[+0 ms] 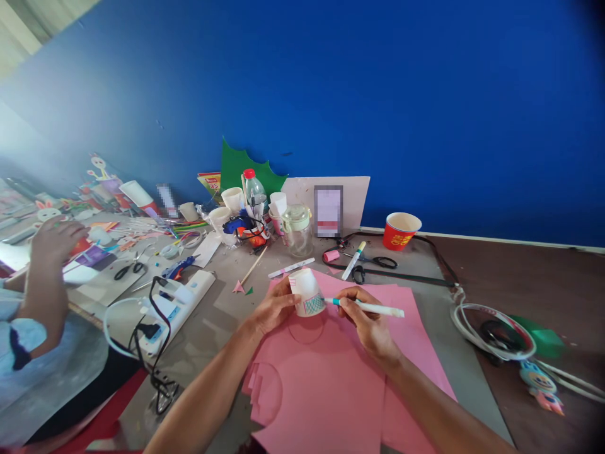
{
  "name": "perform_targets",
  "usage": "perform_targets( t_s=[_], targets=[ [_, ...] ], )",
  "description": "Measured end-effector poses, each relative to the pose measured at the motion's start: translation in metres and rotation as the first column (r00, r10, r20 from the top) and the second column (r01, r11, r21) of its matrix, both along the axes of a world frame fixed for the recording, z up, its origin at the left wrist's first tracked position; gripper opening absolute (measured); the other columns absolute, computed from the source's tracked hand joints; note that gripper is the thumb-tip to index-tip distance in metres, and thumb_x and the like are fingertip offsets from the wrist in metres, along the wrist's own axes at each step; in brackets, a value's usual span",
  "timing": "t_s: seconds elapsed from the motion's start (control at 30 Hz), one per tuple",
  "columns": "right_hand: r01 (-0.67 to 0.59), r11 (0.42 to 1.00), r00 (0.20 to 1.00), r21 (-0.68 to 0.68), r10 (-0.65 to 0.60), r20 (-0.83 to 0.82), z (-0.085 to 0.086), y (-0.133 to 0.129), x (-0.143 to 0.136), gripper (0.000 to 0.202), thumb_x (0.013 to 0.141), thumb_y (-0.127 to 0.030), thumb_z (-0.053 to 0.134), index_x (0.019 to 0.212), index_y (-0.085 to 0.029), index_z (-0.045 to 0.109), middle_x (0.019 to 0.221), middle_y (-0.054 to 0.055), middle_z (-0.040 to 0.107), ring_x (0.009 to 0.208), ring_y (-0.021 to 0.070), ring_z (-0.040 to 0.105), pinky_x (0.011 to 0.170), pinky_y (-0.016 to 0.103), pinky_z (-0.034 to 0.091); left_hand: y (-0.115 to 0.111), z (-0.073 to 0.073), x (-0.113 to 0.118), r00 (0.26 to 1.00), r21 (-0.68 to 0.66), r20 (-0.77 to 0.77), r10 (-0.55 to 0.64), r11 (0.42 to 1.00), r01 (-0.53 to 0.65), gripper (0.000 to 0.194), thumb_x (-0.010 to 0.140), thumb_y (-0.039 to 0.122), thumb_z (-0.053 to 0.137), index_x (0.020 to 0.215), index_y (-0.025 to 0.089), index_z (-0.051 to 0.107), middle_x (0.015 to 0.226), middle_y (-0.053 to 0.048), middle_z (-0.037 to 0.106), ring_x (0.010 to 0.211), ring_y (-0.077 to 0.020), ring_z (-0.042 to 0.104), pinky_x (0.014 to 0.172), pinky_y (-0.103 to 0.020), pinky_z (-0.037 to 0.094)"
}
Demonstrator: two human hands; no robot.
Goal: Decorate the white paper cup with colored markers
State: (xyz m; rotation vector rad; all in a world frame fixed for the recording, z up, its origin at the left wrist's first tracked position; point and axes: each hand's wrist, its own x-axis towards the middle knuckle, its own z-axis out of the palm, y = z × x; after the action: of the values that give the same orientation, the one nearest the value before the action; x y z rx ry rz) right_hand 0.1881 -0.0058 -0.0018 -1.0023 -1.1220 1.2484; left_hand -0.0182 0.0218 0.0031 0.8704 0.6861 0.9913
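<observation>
Two hands, both loaded. My left hand (pixel 278 306) is part-curled, thumb on the near side of the white paper cup (pixel 301 290), gripping it by its left side; the other fingers are mostly hidden behind it. My right hand (pixel 368 318) is closed in a writing grip on a marker (pixel 378 308), thumb and index pinching just behind its teal collar.

Cup is over the pink paper (pixel 331 378), roughly mid-sheet near the far edge. Narrow end up, wide end down, long axis near vertical with the top leaning left. Teal-and-pink lattice low on the side facing me, pink stripes up at the top left. Can't tell if the wide end touches the paper.

Marker lies almost level, long axis running left-right, tip toward the cup, white tail out right and slightly lower. Tip is at the right edge of the lattice; contact too small to confirm.

Just beyond the paper: a green-ended marker (pixel 353 261), scissors (pixel 384 262), a red paper cup (pixel 396 239).
</observation>
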Motion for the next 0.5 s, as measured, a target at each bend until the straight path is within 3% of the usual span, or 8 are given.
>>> perform_targets(
  t_s=[0.5],
  targets=[
    [0.007, 1.000, 1.000, 0.019, -0.008, 0.011, 0.0029, -0.0013, -0.0007, 0.022, 0.079, -0.040, 0.064, 0.070, -0.020, 0.063, 0.057, -0.001, 0.055, 0.056, 0.0133, 0.049, 0.054, 0.026, 0.038, -0.0008, 0.0027, -0.0002, 1.000, -0.005, -0.008, -0.011, 1.000, 0.011, 0.041, 0.068, 0.023, 0.080, 0.106, 0.015, 0.069, 0.095, -0.009, 0.073, 0.082, -0.0208, 0.066, 0.076, -0.031, 0.048]
  ],
)
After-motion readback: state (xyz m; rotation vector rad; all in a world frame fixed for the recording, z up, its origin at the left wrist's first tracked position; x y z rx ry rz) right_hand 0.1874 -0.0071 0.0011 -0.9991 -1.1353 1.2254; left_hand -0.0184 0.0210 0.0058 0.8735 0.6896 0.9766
